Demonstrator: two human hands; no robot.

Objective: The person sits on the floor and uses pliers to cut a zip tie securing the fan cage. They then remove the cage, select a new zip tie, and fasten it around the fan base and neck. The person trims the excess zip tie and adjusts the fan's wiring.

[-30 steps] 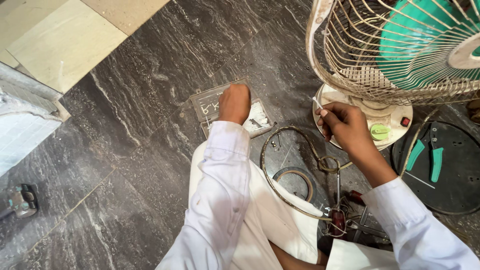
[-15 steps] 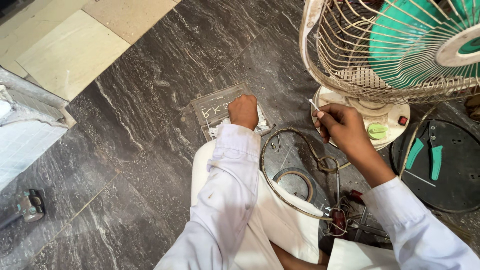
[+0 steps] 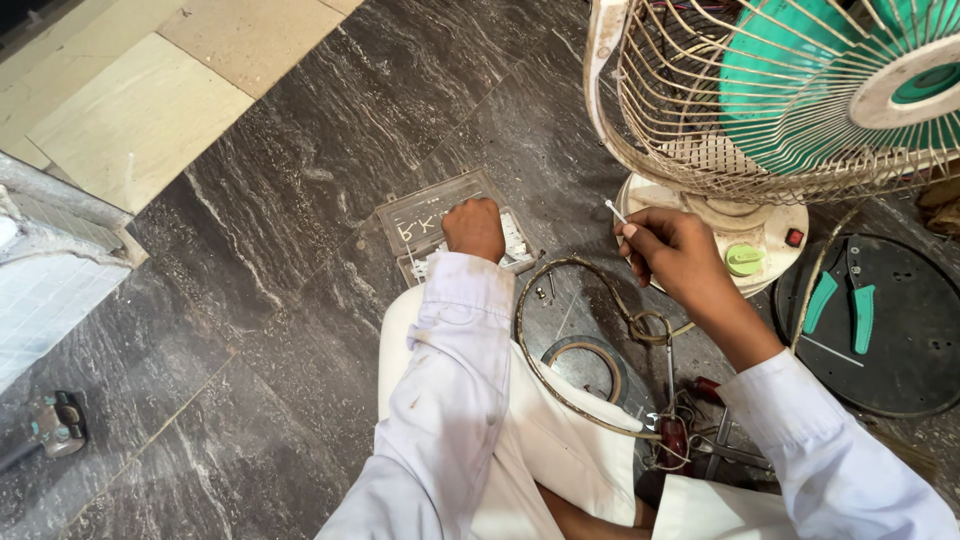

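Observation:
My left hand (image 3: 475, 228) rests knuckles-up in a clear plastic parts box (image 3: 425, 215) on the dark stone floor, its fingers curled down into the box; what they touch is hidden. My right hand (image 3: 670, 245) hovers beside the cream base (image 3: 770, 235) of a table fan and pinches a thin white stick (image 3: 614, 209) between thumb and fingers. The fan's wire cage (image 3: 700, 110) with teal blades (image 3: 800, 90) stands just above that hand.
A wire ring (image 3: 560, 370) and a roll of tape (image 3: 580, 365) lie on the floor by my knee. Red-handled tools (image 3: 675, 435) and loose wires sit below the right arm. Teal-handled pliers (image 3: 840, 300) lie on a round black plate (image 3: 900, 385). A small grey device (image 3: 55, 425) lies far left.
My left hand has drawn back a little and curled into the plastic box. The right hand has lifted slightly off the fan base, still holding the stick.

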